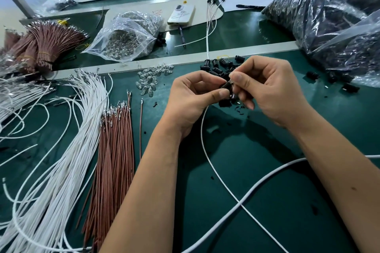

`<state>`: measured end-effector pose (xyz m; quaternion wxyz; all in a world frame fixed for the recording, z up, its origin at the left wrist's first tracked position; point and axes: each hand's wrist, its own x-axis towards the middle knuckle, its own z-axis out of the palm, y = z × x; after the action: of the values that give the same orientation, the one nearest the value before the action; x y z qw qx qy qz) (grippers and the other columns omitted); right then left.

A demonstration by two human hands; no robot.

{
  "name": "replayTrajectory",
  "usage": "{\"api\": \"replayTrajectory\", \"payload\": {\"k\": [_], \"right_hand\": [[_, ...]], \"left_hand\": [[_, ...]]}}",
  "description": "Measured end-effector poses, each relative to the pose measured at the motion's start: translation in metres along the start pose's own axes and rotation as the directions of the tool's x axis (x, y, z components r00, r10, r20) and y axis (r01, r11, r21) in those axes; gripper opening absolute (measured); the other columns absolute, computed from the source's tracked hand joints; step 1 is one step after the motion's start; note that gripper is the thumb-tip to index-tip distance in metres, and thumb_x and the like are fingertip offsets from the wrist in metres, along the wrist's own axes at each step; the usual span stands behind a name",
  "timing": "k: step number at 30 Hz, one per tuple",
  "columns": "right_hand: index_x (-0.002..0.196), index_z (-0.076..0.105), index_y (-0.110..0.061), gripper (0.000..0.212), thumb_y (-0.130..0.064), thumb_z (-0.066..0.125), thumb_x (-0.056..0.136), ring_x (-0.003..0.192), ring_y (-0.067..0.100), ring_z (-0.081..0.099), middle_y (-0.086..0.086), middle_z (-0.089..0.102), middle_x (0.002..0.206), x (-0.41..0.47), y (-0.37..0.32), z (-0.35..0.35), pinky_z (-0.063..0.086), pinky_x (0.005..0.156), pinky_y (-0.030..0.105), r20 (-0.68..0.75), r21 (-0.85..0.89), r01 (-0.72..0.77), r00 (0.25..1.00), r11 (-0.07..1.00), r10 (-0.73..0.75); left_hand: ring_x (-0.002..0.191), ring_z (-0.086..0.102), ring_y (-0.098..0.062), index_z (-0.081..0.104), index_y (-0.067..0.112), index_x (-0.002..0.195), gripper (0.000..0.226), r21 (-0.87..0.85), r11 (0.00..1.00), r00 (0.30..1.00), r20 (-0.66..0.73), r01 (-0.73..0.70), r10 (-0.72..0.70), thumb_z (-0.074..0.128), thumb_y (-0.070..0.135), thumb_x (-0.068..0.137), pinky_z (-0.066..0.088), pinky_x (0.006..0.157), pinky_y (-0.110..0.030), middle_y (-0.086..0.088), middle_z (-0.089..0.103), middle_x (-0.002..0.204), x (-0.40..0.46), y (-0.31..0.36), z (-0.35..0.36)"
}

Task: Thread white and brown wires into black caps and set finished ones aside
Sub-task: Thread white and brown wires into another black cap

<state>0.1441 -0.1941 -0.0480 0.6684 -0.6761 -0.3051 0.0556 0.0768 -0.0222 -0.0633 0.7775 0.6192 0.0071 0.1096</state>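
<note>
Over the middle of the green mat, my left hand (pixel 193 96) and my right hand (pixel 267 88) meet on one black cap (pixel 226 85). Both pinch it between thumb and fingers. A thin white wire (pixel 207 158) hangs from under my left hand and curves down toward the near edge. Loose black caps (pixel 220 65) lie in a small heap just behind my hands. A fan of white wires (pixel 67 160) and a bundle of brown wires (pixel 115 150) lie to the left. Finished capped wires (pixel 211 12) rest farther back, right of the phone.
Clear LED bulbs (pixel 150 80) are scattered left of the cap heap, with a clear bag of them (pixel 127 35) behind. Big plastic bags of black caps (pixel 329 20) fill the right. Tied brown wire bundles (pixel 41 47) sit far left. A white phone (pixel 182 14) and a thicker white cable (pixel 267 178) lie nearby.
</note>
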Motion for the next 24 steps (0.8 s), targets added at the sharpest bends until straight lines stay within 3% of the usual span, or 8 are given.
{"api": "replayTrajectory", "payload": {"k": [3, 7, 11, 17, 24], "right_hand": [[0.09, 0.068, -0.009, 0.01, -0.013, 0.07, 0.099, 0.049, 0.02, 0.056, 0.003, 0.067, 0.067, 0.001, -0.007, -0.002, 0.043, 0.041, 0.028, -0.125, -0.061, 0.136, 0.982, 0.989, -0.143], [0.096, 0.071, -0.003, 0.016, -0.018, 0.072, 0.1, 0.047, 0.028, 0.058, 0.009, 0.066, 0.07, -0.001, -0.014, 0.003, 0.046, 0.045, 0.037, -0.208, -0.222, 0.278, 0.923, 0.935, -0.324], [0.101, 0.073, -0.002, 0.009, -0.011, 0.073, 0.098, 0.053, 0.019, 0.067, 0.005, 0.071, 0.081, -0.008, -0.018, 0.014, 0.051, 0.051, 0.025, -0.179, -0.262, 0.318, 0.912, 0.911, -0.369], [0.1, 0.075, 0.0, 0.008, -0.007, 0.074, 0.097, 0.062, 0.011, 0.072, 0.009, 0.071, 0.095, -0.014, -0.021, 0.024, 0.055, 0.056, 0.02, -0.092, -0.341, 0.382, 0.896, 0.859, -0.434], [0.098, 0.076, -0.001, 0.013, -0.013, 0.072, 0.1, 0.061, 0.007, 0.07, 0.0, 0.072, 0.085, -0.016, -0.02, 0.028, 0.057, 0.052, 0.032, -0.075, -0.478, 0.421, 0.855, 0.771, -0.513]], "left_hand": [[0.081, 0.073, -0.023, 0.072, 0.002, 0.102, 0.029, -0.072, 0.997, 0.999, 0.028, -0.029, 0.031, 0.073, -0.013, 0.077, 0.056, 0.08, -0.029, -0.015, 0.076, 0.092, 0.001, 0.002, -0.002], [0.083, 0.073, -0.022, 0.071, 0.0, 0.091, 0.026, -0.175, 0.978, 0.993, 0.006, -0.114, 0.117, 0.072, -0.016, 0.07, 0.056, 0.08, -0.027, -0.012, 0.076, 0.092, 0.001, 0.007, -0.003], [0.088, 0.072, -0.023, 0.075, 0.01, 0.079, 0.031, -0.238, 0.958, 0.987, -0.013, -0.161, 0.163, 0.067, -0.018, 0.07, 0.055, 0.083, -0.028, -0.01, 0.076, 0.091, 0.002, 0.01, -0.004], [0.091, 0.072, -0.016, 0.078, 0.015, 0.079, 0.038, -0.274, 0.946, 0.983, -0.003, -0.176, 0.182, 0.064, -0.019, 0.073, 0.055, 0.085, -0.026, -0.006, 0.077, 0.093, 0.002, 0.012, -0.007], [0.092, 0.072, -0.02, 0.077, 0.017, 0.077, 0.037, -0.262, 0.948, 0.983, -0.011, -0.182, 0.185, 0.065, -0.018, 0.072, 0.055, 0.085, -0.027, -0.008, 0.077, 0.093, 0.002, 0.013, -0.007]]}}
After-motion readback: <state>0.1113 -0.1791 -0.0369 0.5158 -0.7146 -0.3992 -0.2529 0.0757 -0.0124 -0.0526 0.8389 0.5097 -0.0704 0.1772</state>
